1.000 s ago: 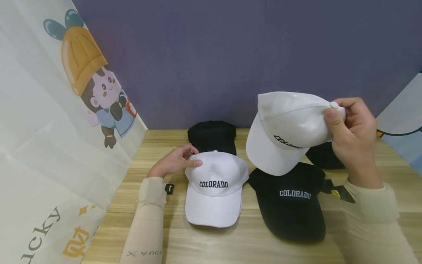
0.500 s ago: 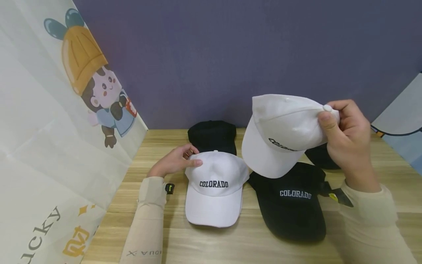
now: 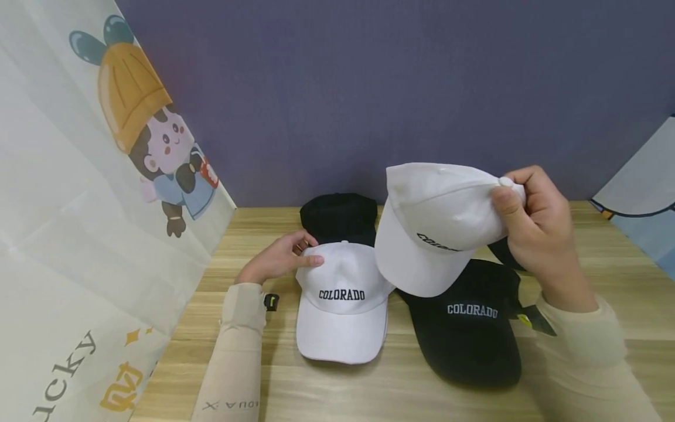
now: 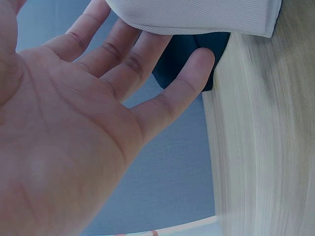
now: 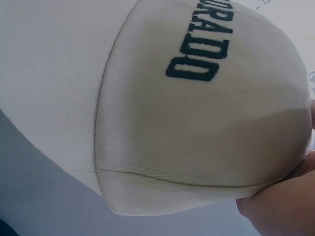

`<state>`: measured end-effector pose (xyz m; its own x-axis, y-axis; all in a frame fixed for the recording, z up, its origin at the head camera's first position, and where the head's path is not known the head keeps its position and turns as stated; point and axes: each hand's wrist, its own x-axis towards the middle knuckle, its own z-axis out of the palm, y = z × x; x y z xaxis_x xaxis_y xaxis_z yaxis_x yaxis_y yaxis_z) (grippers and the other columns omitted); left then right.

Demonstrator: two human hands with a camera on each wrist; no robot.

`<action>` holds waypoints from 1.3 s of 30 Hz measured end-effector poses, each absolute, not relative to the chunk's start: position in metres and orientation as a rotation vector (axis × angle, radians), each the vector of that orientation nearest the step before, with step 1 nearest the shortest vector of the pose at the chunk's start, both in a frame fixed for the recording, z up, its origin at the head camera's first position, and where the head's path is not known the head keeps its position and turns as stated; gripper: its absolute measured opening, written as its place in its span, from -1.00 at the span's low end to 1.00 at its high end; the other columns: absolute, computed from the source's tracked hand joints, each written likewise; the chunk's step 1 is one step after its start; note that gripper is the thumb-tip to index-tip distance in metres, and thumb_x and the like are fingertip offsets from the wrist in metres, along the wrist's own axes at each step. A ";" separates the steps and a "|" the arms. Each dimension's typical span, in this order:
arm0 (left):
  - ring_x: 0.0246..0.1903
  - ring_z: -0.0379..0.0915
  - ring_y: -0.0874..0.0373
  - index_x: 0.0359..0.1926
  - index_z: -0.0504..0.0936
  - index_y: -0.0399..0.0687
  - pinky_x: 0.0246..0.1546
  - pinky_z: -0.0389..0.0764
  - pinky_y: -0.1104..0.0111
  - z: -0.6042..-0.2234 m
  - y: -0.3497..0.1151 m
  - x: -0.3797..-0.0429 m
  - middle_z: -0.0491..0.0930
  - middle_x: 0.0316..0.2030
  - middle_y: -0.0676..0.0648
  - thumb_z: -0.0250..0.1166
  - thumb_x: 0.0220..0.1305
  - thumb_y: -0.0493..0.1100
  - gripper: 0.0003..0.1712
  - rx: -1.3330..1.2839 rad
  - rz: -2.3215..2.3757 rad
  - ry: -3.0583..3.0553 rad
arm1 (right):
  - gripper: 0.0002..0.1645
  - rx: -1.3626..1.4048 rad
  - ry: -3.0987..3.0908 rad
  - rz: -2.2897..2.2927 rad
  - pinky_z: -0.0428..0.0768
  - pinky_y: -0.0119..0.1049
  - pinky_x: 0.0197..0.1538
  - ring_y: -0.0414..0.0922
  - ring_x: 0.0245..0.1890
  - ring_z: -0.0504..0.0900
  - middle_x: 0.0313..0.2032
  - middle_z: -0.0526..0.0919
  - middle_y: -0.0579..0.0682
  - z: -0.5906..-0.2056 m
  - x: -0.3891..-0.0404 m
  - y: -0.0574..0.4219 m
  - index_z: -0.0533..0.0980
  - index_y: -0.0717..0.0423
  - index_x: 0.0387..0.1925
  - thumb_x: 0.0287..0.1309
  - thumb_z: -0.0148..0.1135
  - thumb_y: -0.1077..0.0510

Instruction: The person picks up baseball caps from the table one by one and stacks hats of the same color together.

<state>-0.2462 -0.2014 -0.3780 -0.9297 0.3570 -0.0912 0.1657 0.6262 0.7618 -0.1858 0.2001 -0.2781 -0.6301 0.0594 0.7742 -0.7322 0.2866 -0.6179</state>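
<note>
In the head view my right hand (image 3: 543,228) pinches a white baseball cap (image 3: 440,217) by the top of its crown, near the button. That cap hangs tilted in the air, brim down to the left. In the right wrist view the held cap (image 5: 206,128) fills most of the frame. A second white cap (image 3: 343,334), marked COLORADO, lies on the table with its brim forward. My left hand (image 3: 279,255) holds its upper left side, thumb on the crown and fingers behind. In the left wrist view the hand's (image 4: 83,113) fingertips are partly hidden by white fabric (image 4: 211,17).
A black COLORADO cap (image 3: 469,346) lies right of the white one. Another black cap (image 3: 337,217) sits behind it, and a third black cap (image 3: 506,252) is mostly hidden behind my right hand. The wooden table (image 3: 232,363) meets a dark wall (image 3: 316,99).
My right hand has moved left and slightly down with the held white cap, which now overlaps the edge of the lying white cap in the head view. The left hand stays put.
</note>
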 end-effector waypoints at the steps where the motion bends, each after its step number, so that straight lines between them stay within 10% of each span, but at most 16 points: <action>1: -0.18 0.40 0.03 -0.10 0.55 0.12 -0.15 0.46 0.25 -0.378 -0.202 -0.246 0.50 -0.15 -0.05 0.44 -0.01 0.24 -0.48 0.427 1.193 2.615 | -0.89 0.601 -1.865 1.395 0.27 -0.49 -0.62 -0.35 -0.68 0.35 -0.62 0.40 -0.20 -0.278 -0.185 0.199 0.43 0.31 -0.37 0.24 0.18 0.33; 39: -0.16 0.40 0.03 -0.11 0.56 0.14 -0.12 0.45 0.24 -0.378 -0.201 -0.246 0.50 -0.15 -0.03 0.43 0.02 0.24 -0.51 0.426 1.174 2.635 | -0.89 0.840 -2.068 1.457 0.45 -0.51 -0.36 -0.27 -0.38 0.47 -0.34 0.51 -0.12 -0.287 -0.175 0.170 0.40 0.39 -0.17 0.31 0.03 0.39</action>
<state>-0.2458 -0.2013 -0.3785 -0.9325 0.3507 -0.0857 0.1708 0.6376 0.7512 -0.1751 0.1704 -0.2869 -0.7011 -0.2113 0.6811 -0.7125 0.2481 -0.6564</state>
